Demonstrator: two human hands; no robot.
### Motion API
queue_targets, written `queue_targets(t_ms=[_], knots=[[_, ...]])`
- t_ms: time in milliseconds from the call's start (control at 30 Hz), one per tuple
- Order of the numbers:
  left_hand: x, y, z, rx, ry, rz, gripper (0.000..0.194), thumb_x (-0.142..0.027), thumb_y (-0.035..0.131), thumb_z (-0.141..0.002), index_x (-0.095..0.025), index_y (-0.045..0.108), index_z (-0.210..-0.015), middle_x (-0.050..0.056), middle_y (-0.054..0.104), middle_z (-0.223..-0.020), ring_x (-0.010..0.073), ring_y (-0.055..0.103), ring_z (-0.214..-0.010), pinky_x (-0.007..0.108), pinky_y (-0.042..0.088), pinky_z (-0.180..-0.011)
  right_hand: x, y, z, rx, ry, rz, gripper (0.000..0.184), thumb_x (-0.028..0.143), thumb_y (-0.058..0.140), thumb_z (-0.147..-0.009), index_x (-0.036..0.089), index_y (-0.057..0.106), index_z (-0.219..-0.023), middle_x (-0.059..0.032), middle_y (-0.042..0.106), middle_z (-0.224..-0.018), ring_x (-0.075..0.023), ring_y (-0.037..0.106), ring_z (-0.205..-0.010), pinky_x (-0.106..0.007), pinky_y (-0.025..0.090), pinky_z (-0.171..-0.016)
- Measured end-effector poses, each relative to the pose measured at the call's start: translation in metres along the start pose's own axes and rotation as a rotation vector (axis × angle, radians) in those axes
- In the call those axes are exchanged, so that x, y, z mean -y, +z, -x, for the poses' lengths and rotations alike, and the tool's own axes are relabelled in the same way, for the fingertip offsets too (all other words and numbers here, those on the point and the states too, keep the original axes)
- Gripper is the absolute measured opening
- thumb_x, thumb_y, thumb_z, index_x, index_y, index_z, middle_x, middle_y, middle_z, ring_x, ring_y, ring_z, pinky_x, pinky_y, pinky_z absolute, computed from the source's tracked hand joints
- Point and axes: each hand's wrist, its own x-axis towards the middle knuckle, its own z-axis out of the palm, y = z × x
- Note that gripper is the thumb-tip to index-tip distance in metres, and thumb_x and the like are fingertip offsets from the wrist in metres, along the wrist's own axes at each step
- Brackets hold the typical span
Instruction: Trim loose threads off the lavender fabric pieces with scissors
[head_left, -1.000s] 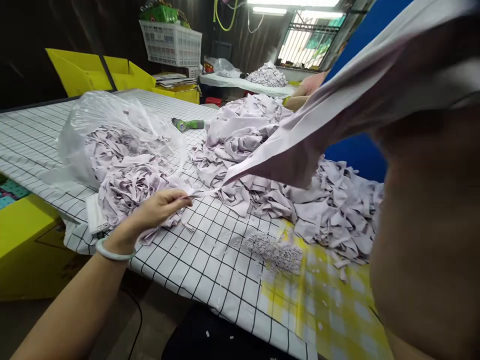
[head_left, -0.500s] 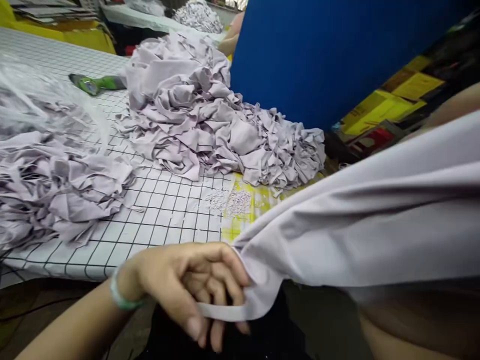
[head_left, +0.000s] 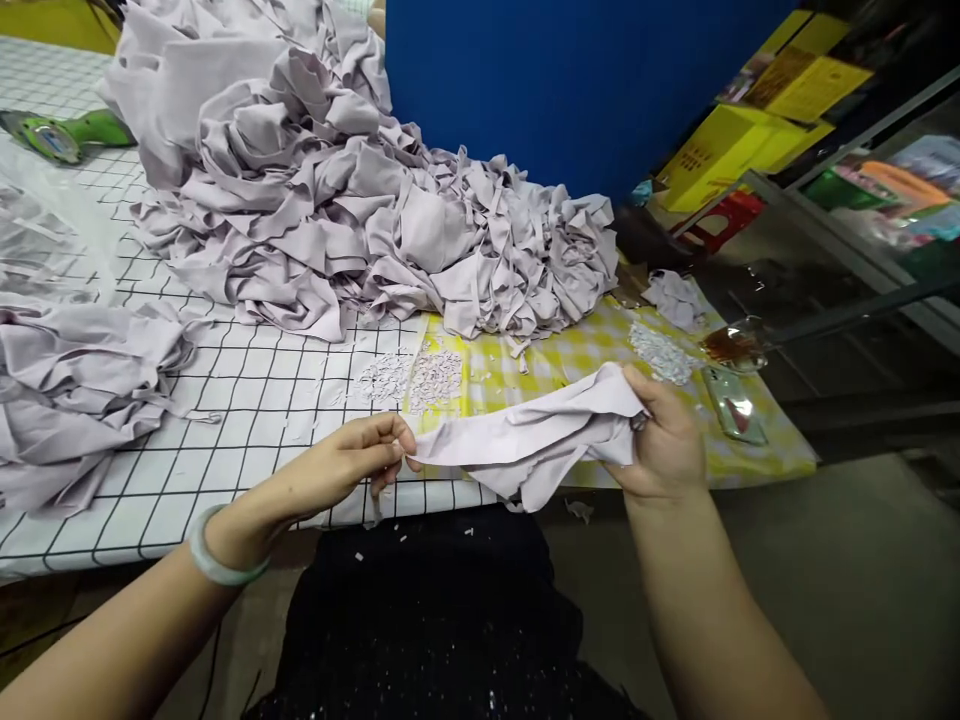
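A strip of pale lilac fabric [head_left: 525, 430] is stretched between my two hands, above the table's front edge. My left hand [head_left: 360, 455], with a pale bangle on its wrist, pinches the narrow left end. The wider, bunched right end is gripped by my right hand [head_left: 664, 435], its thumb on top. Behind them rises a large heap of the same lilac fabric [head_left: 315, 190]. Another pile of fabric [head_left: 82, 390] lies at the left. Small fabric scraps [head_left: 431, 380] are scattered on the table just beyond the strip.
A green-handled tool [head_left: 71, 135] lies at the table's far left. On the yellow checked cloth [head_left: 585, 345] at the right are a phone [head_left: 735, 405], a brown glass item [head_left: 735, 345] and more scraps [head_left: 660, 352]. A blue panel [head_left: 555, 90] stands behind; yellow boxes [head_left: 727, 150] are beyond.
The fabric came away from the left pile and was swung rightward and down in front of me. The view has turned right and down. My right hand now shows clearly, holding the far end.
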Motion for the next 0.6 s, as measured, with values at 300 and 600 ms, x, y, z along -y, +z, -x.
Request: queue_targets(t_ms=[300, 600], knots=[[-0.018, 0.023, -0.003, 0.055, 0.117, 0.065, 0.033, -0.021, 0.056, -0.088, -0.019, 0.051, -0.121, 0.006, 0.066, -0.097, 0.0113, 0.052, -0.07, 0.024, 0.041, -0.06, -0.056, 0.087, 0.044, 0.173, -0.358, 0.569, 0.043, 0.047, 0.082, -0.074, 0.025, 0.063, -0.105, -0.0129, 0.065, -0.124, -0.0332, 0.058, -0.121, -0.051, 0.048, -0.104], [-0.027, 0.016, 0.003, -0.223, 0.383, -0.762, 0.024, -0.03, 0.052, -0.098, -0.017, 0.065, -0.083, 0.002, 0.059, -0.071, 0.0132, 0.05, -0.064, 0.026, 0.039, -0.061, 0.0, 0.073, 0.0, 0.501, 0.25, 0.012, 0.035, 0.047, 0.08, -0.079, 0.017, 0.066, -0.068, 0.0024, 0.059, -0.058, -0.0082, 0.048, -0.047, -0.021, 0.036, -0.043]])
